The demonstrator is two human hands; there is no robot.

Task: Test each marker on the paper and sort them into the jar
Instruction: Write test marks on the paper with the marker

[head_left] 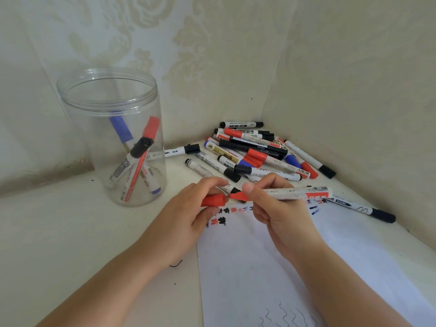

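Note:
My right hand [276,206] grips a white-barrelled red marker [295,194] held level above the top edge of the paper [271,267]. My left hand [188,213] pinches its red cap [213,200], which sits just off the marker's red tip end. The paper carries small red, black and blue test marks near its top edge and wavy lines at the bottom. A clear plastic jar [113,138] stands upright at the left with several markers leaning inside. A pile of markers [254,152] lies in the corner behind my hands.
Walls meet in a corner right behind the pile. One black-capped marker [181,151] lies beside the jar; another dark marker [361,208] lies at the paper's right. The white tabletop [70,232] spreads to the left.

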